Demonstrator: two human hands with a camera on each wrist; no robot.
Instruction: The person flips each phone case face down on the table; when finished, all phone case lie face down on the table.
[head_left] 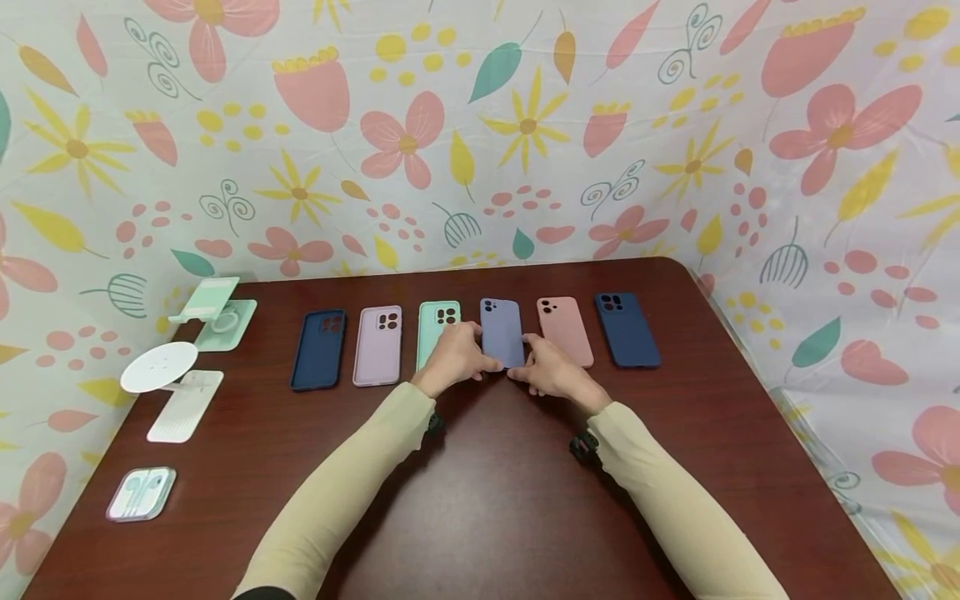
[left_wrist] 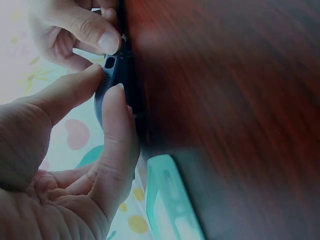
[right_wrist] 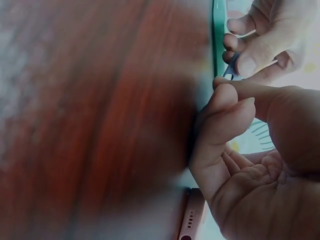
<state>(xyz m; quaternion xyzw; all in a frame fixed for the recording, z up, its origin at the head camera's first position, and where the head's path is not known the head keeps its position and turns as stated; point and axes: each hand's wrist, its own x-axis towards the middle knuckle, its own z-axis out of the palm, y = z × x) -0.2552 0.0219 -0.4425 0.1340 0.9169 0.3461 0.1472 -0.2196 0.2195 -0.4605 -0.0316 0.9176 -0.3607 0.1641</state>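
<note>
A greyish-blue phone case (head_left: pixel 501 329) lies in the middle of a row, back side up, its camera cutouts toward the wall. My left hand (head_left: pixel 455 354) holds its left side and near corner with thumb and fingers. At the opposite near corner, my right hand (head_left: pixel 552 369) pinches it, fingers along the right side. In the left wrist view the bottom edge of the case (left_wrist: pixel 110 63) shows a port cutout between the two thumbs. A mint phone case (head_left: pixel 431 333) sits partly behind the left hand, and a pink phone case (head_left: pixel 567 329) lies just past the right hand.
Dark blue (head_left: pixel 317 354) and pale lilac (head_left: pixel 377 350) cases lie left; another dark blue case (head_left: pixel 628 333) ends the row. At the table's left edge stand a mint stand (head_left: pixel 225 321), a white stand (head_left: pixel 186 408) and boxed earphones (head_left: pixel 142 493). A floral curtain (head_left: pixel 450 167) hangs behind.
</note>
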